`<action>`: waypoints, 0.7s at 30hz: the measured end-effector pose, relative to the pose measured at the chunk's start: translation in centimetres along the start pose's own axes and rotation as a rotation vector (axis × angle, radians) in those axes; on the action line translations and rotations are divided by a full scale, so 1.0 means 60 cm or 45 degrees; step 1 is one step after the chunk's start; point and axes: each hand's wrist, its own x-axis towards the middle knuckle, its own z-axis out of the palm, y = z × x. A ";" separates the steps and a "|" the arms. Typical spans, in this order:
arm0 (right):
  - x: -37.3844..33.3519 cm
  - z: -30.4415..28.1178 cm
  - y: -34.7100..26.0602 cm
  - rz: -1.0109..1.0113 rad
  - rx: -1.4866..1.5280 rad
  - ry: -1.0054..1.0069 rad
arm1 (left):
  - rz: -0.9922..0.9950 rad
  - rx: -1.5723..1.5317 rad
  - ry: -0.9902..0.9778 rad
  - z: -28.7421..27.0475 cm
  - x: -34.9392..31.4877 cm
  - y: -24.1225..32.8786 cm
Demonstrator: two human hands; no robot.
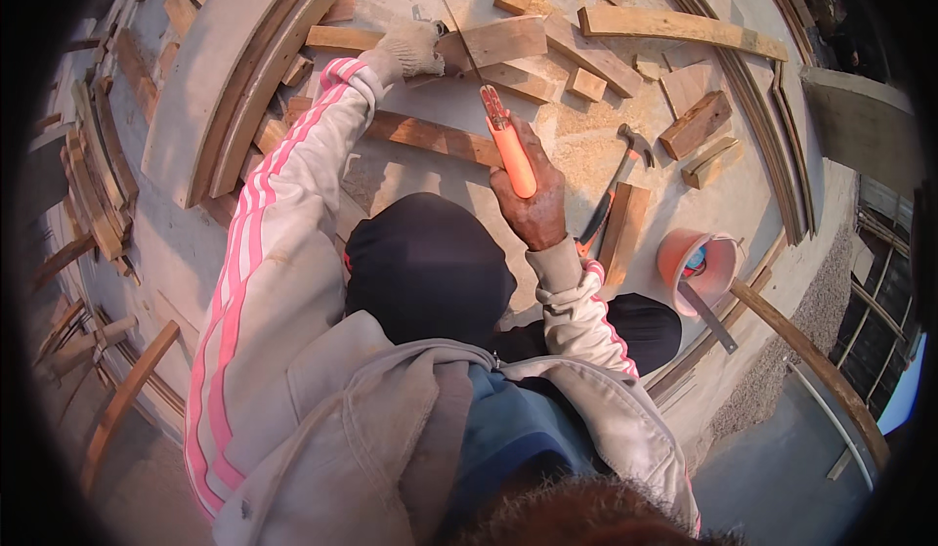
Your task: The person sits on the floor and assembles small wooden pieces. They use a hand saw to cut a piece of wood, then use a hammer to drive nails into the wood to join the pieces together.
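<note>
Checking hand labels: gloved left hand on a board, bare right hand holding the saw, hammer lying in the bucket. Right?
One error: the hammer isn't in the bucket; the head view shows it on the floor. The rest stands: gloved left hand on a board, bare right hand holding the saw.

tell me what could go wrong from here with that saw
The gloved left hand is at the board close to the saw blade, so a slip might catch its fingers. The right hand, on the handle, looks bare, so it could pick up splinters or scrapes. The hammer lies nearby and might get knocked.
</note>
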 end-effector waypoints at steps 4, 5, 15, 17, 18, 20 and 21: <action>-0.059 -0.042 -0.021 0.039 -0.080 0.111 | 0.307 -0.149 0.076 0.019 0.023 0.076; -0.071 -0.052 -0.021 0.073 -0.089 0.139 | 0.423 -0.178 0.147 0.031 0.032 0.091; -0.128 -0.124 -0.034 0.035 -0.424 0.407 | 0.279 -0.628 0.156 -0.024 0.044 0.107; -0.129 -0.137 -0.059 -0.067 -0.410 0.478 | 0.251 -0.476 0.231 -0.004 0.027 0.035; -0.133 -0.150 -0.077 -0.028 -0.432 0.486 | 0.232 -0.358 0.231 0.006 0.001 0.004; -0.145 -0.191 -0.098 -0.031 -0.475 0.527 | 0.294 -0.061 0.175 0.015 -0.077 -0.021; -0.163 -0.219 -0.099 -0.028 -0.451 0.524 | 0.365 0.110 0.164 0.028 -0.113 -0.038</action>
